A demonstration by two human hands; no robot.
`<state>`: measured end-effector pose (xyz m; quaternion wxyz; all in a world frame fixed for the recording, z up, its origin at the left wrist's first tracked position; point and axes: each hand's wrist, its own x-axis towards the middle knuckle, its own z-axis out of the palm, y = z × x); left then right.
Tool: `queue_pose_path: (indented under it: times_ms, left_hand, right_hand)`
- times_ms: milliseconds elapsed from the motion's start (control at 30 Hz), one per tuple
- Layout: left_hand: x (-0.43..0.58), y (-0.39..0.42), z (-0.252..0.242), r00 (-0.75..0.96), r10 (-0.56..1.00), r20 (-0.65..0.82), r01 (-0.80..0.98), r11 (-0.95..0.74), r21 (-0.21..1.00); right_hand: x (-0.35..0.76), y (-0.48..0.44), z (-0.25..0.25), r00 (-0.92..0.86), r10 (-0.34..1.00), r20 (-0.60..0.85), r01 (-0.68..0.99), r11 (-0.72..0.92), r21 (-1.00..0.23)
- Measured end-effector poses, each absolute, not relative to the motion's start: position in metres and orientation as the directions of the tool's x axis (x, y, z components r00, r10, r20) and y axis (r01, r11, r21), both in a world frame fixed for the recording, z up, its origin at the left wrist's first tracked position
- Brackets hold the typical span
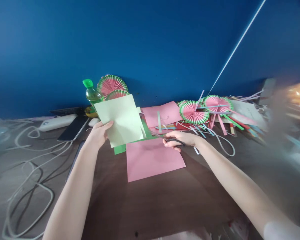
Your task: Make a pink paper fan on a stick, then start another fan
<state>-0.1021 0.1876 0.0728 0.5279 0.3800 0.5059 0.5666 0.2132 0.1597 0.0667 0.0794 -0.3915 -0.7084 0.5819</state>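
My left hand (pixel 100 133) pinches the left edge of a pale green paper sheet (pixel 121 120), held up above the table. A narrow slit shows near the sheet's right edge. In my right hand (pixel 178 138) is a pair of scissors (pixel 176 141), fingers wrapped round its handles, the blades pointing left toward the sheet. Whether the blades touch the paper I cannot tell. Under the scissors lies a pink paper sheet (pixel 152 161) on the dark table. Part of a green sheet (pixel 120 149) shows beneath the pale one.
Pleated pink-and-green paper fans (pixel 194 112) lie at the back right among paper strips. Another fan (pixel 112 86) leans on the blue wall beside a green-capped bottle (pixel 92 94). At left are a phone (pixel 73 128), a white power bank (pixel 57 122) and tangled white cables (pixel 32 170).
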Motion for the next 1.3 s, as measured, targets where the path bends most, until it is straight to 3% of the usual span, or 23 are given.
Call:
queue_pose_path:
  times_ms: [200, 467, 1300]
  left_hand:
    - [-0.089, 0.182, 0.074, -0.028, 0.980, -0.196, -0.061, 0.194, 0.979]
    - [-0.082, 0.179, 0.073, 0.056, 0.970, -0.237, -0.029, 0.239, 0.971]
    - [-0.078, 0.177, 0.075, 0.087, 0.958, -0.273, 0.009, 0.273, 0.962]
  right_hand:
    - [0.209, 0.158, 0.066, -0.713, 0.601, -0.360, 0.478, 0.041, -0.878]
    - [0.204, 0.153, 0.074, -0.723, 0.546, -0.423, 0.545, 0.074, -0.835]
    - [0.203, 0.154, 0.074, -0.743, 0.523, -0.418, 0.568, 0.161, -0.807]
